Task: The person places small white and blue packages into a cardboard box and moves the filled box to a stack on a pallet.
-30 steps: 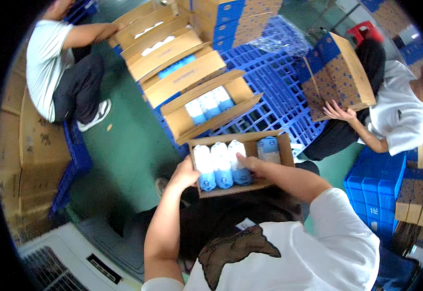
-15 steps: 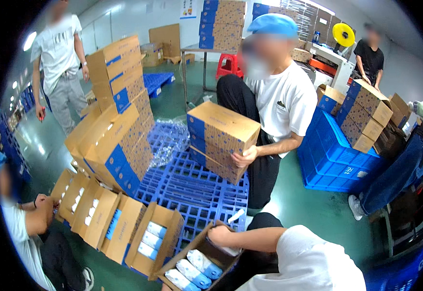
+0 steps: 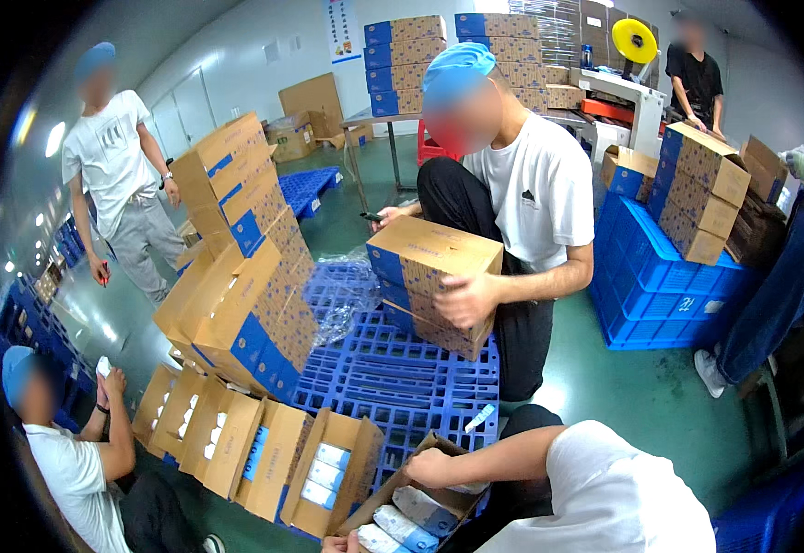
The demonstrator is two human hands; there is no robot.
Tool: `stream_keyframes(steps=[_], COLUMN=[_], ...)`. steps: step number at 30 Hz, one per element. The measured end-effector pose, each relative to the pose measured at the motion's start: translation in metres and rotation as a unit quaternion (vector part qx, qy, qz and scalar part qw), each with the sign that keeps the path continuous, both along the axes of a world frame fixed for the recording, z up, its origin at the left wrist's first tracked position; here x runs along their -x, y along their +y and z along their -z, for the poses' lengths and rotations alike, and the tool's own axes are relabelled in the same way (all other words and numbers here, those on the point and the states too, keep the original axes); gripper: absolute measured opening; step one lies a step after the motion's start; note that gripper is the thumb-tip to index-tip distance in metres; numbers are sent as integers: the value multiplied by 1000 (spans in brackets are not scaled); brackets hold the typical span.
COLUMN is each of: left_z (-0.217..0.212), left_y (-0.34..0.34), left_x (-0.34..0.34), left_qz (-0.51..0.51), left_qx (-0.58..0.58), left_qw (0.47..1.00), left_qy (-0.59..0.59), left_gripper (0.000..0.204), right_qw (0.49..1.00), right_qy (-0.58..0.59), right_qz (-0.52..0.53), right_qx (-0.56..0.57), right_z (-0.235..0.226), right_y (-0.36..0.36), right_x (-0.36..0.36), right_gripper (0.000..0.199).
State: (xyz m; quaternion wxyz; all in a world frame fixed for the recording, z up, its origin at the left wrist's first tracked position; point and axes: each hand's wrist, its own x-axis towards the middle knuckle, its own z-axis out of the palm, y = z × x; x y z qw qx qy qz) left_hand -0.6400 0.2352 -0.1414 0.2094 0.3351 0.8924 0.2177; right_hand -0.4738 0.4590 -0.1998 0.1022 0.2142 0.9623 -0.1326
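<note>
An open cardboard box stands before me at the lower edge, holding several white-and-blue soft packs. My right hand is closed at its far rim, the forearm coming in from the right. At the near left corner my left hand shows only in part, its fingers bent over the cardboard edge. Left of it, another open box holds similar packs. Across from me a crouching person's hand rests blurred against a stack of closed boxes; the other hand holds a dark phone.
A blue plastic pallet lies under the boxes, with clear plastic wrap on it. Stacked cartons rise at the left. A seated person works beside a row of open boxes. Blue crates stand at the right.
My view has shifted, so the scene sits differently. My right hand stays at the box rim; my left hand shows more. The seated person has raised a white item. The crouching person's phone has come into sight.
</note>
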Motion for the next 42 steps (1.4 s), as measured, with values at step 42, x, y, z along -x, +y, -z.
stream_keyframes(steps=[42], left_z=[-26], left_y=[-4], left_x=[25], left_qz=[-73], left_qx=[-518], left_qw=[815], left_qy=[-250], left_gripper=[80], right_qw=[663], right_qy=[175], right_qz=[131], right_qx=[716], right_z=[-113], right_y=[-78], right_x=[127], right_gripper=[56])
